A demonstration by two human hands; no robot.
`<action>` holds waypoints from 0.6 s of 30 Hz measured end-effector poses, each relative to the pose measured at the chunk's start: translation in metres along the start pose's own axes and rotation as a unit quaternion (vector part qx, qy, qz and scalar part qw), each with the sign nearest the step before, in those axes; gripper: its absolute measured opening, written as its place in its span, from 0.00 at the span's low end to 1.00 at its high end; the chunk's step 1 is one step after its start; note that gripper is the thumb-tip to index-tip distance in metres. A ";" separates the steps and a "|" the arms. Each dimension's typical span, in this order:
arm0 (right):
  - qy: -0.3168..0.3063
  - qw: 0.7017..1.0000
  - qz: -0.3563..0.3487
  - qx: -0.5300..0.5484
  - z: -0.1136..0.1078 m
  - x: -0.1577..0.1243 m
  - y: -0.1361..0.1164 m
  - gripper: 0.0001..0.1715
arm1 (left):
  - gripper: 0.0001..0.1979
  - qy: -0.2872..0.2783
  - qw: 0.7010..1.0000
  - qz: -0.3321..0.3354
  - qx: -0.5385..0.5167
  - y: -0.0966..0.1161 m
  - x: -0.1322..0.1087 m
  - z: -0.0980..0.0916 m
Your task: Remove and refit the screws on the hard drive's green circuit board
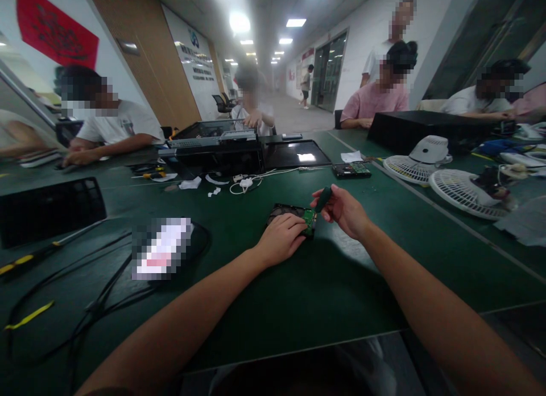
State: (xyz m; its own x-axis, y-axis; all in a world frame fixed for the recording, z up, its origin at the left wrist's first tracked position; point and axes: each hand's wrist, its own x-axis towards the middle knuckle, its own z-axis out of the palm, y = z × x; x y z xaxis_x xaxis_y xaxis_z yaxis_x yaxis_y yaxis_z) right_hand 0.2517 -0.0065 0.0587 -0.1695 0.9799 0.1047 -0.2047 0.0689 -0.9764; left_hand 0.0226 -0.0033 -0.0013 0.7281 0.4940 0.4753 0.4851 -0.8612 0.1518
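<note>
A black hard drive (281, 213) with a small green circuit board (309, 218) lies on the green table (273, 305). My left hand (279, 239) rests on the drive, fingers curled down over its near side, holding it in place. My right hand (343, 211) is closed around the dark green handle of a screwdriver (323, 199), which points down at the circuit board's edge. The screwdriver tip is hidden between my hands.
A black computer case (219, 148) and monitor panel (296, 154) stand beyond, with white cables (245, 184) and a memory board (352, 169). White fan grilles (467, 194) lie right. Black cables and a yellow-handled tool (25, 260) lie left. Several people sit around the table.
</note>
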 end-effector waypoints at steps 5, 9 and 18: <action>-0.002 1.000 -0.008 -0.012 0.000 0.000 0.001 0.29 | 0.13 0.000 1.000 -0.001 -0.002 -0.001 0.000 0.000; -0.003 1.000 -0.012 -0.025 -0.001 -0.001 0.001 0.29 | 0.13 -0.001 1.000 -0.006 -0.003 0.000 0.000 -0.001; 0.005 0.998 -0.039 -0.046 -0.003 -0.002 -0.001 0.24 | 0.14 -0.002 1.000 -0.001 0.004 0.003 0.002 -0.004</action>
State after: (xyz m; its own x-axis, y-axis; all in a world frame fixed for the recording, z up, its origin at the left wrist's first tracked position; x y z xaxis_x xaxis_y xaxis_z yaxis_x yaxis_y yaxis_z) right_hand 0.2552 -0.0076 0.0585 -0.1460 0.9730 0.1787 -0.1267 0.1607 -0.9788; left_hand 0.0238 -0.0058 0.0032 0.7285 0.4966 0.4719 0.4909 -0.8589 0.1462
